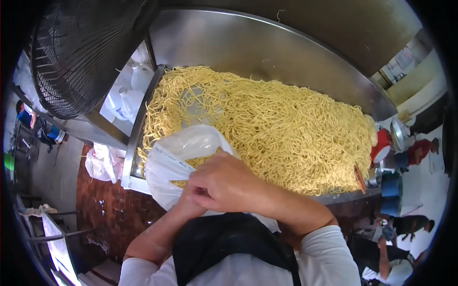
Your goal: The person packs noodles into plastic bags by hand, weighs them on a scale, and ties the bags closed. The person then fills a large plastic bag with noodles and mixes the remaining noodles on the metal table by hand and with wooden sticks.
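A clear plastic bag (164, 155) with some yellow noodles showing inside hangs over the front left of a large noodle heap (286, 128). My right hand (226, 183) is closed at the bag's edge, its wrist crossing in front of the left. Just below it, my left hand (190, 200) is curled against the same bag, its fingers mostly covered by the right hand. The noodles lie in a metal trough (248, 38) with a high back wall. At the left, the metal floor shows through a thinner patch of noodles.
A large black fan (81, 57) stands at the upper left, above white plastic jugs (129, 97). Another filled bag (102, 162) hangs left of the trough. A wooden stick (359, 178) rests at the noodles' right end. Several people are at the right, near blue buckets (391, 186).
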A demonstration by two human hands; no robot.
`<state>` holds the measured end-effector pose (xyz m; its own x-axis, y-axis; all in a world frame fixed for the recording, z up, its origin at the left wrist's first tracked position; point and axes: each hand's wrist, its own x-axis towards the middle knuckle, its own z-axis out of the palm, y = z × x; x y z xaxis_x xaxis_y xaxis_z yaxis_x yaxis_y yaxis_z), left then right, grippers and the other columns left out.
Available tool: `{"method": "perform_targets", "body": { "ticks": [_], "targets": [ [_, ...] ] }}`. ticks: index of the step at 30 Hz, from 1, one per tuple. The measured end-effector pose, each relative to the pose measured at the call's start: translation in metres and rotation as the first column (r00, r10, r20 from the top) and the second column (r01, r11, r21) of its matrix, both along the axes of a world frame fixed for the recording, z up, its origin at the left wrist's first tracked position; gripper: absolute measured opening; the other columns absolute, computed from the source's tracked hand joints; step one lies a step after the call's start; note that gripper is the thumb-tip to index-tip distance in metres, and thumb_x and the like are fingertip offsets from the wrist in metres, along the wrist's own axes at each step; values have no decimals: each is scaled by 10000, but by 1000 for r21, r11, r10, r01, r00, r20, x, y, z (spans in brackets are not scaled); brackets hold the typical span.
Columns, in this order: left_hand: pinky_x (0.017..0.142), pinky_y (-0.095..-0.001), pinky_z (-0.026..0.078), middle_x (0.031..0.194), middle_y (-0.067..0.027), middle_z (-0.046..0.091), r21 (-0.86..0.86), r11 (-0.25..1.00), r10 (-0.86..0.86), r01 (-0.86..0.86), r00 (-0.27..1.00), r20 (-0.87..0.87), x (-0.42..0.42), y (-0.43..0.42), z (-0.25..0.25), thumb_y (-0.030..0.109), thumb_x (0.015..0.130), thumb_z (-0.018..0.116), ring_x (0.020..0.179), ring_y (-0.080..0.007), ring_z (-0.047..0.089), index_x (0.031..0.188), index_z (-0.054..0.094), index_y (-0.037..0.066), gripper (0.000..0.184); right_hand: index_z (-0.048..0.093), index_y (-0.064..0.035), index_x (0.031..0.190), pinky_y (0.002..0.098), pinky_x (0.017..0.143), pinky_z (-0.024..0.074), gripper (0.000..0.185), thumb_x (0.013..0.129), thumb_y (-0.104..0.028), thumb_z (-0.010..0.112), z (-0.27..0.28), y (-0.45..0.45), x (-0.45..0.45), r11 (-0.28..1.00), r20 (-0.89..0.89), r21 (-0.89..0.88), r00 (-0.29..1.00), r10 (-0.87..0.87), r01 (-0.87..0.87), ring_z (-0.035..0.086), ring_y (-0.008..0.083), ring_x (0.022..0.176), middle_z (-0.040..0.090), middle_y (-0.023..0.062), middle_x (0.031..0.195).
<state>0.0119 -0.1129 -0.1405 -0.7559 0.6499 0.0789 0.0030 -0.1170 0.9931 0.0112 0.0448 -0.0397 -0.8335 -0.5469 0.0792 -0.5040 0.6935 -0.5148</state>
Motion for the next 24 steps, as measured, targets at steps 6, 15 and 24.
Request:
{"method": "perform_targets", "body": {
  "ticks": [6,15,24],
  "targets": [
    [743,-296,454,911,-39,627,-256,803,592,-539,770,237,-5,2,10,357,959,573,826,-144,567,1019,626,26,341,684,-59,946,371,749,505,231,797,-221,755,-21,89,24,913,-41,-383,984,-171,143,647,274,825,674,106,898],
    [800,-307,483,926,-76,645,-523,683,530,-509,839,-125,41,32,14,165,860,702,854,-154,597,1040,609,-24,277,655,-9,1051,236,754,500,206,908,-153,689,-117,259,148,647,804,-382,583,-120,660,600,66,866,677,19,941],
    [682,-294,499,925,-108,666,-788,446,498,-424,849,-175,24,16,40,206,829,729,784,-161,623,1133,606,-59,421,668,-26,1050,273,745,515,263,901,-240,700,-128,262,180,558,744,-395,610,-273,730,627,109,825,690,54,901]
  ]
}}
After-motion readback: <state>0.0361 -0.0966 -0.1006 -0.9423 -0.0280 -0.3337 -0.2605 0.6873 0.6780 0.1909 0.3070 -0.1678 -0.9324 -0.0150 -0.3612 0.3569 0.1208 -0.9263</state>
